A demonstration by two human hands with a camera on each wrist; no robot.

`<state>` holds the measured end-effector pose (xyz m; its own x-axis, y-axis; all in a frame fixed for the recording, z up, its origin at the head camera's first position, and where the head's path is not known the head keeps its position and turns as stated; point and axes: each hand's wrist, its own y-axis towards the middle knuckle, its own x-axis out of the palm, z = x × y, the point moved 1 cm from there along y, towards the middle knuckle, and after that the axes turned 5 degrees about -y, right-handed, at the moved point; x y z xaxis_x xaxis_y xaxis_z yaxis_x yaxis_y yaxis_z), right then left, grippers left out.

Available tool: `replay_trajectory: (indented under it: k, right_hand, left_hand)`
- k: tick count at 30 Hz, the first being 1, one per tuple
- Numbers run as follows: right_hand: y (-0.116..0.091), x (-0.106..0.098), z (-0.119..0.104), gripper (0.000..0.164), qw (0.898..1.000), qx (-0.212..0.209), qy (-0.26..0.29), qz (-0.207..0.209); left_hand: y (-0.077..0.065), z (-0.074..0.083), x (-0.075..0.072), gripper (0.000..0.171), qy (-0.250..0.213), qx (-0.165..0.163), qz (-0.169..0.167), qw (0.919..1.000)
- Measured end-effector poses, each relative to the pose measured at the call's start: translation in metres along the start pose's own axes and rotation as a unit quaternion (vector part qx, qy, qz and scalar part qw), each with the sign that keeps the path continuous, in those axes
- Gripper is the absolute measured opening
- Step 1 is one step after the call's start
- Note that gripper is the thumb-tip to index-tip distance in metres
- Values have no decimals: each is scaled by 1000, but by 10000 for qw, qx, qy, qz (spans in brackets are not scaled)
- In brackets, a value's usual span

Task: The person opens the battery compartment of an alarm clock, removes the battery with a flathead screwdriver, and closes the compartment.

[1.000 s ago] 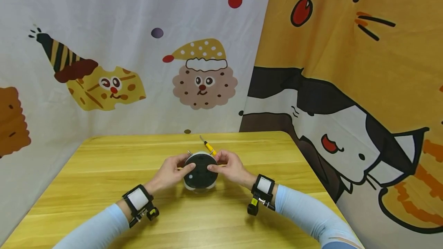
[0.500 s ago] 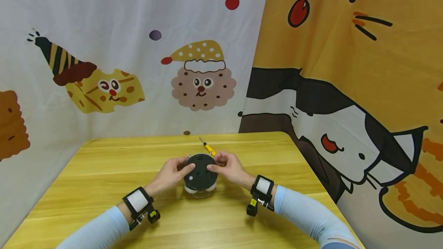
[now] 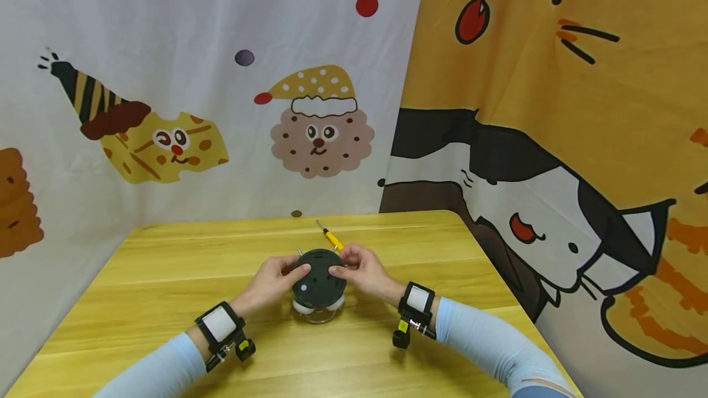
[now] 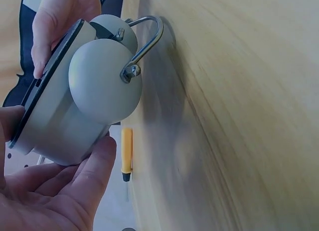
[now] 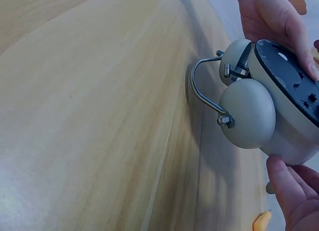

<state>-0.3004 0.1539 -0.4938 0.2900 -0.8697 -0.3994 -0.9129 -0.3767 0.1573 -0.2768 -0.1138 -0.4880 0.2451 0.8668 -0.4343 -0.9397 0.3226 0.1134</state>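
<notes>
A twin-bell alarm clock [image 3: 319, 284] is held between both hands, its black back toward the head camera and its bells at the near, lower end. My left hand [image 3: 278, 276] grips its left side, thumb on the back. On the opposite side my right hand [image 3: 362, 270] grips the rim the same way. The left wrist view shows the pale round bells [image 4: 105, 81] and a curved metal handle [image 4: 158, 34] close to the table. Small holes and knobs mark the black back [image 5: 291, 74] in the right wrist view. The clock's dial is hidden.
A screwdriver [image 3: 334, 240] with a yellow handle lies on the wooden table [image 3: 420, 238] beyond the clock. Behind the table's far edge hangs a printed cloth [image 3: 249, 189]. Each wrist wears a strapped camera mount.
The clock has tilted, so its black back shows more fully and its bells and handle come into view at the near end. Both hands keep their hold on it.
</notes>
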Motion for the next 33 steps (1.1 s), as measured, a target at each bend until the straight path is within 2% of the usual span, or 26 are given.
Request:
replay_trajectory:
  k: [15, 25, 33]
  right_hand:
    - [1, 2, 6, 33, 9987, 420, -59, -289]
    - [4, 4, 10, 36, 9962, 749, 128, -423]
    - [5, 4, 12, 39, 9962, 828, -52, -266]
  left_hand:
    - [-2, -2, 3, 40, -4, -132, 8, 9999]
    - [0, -5, 4, 37, 147, -223, 73, 9996]
    - [-2, -2, 7, 36, 220, -212, 150, 9994]
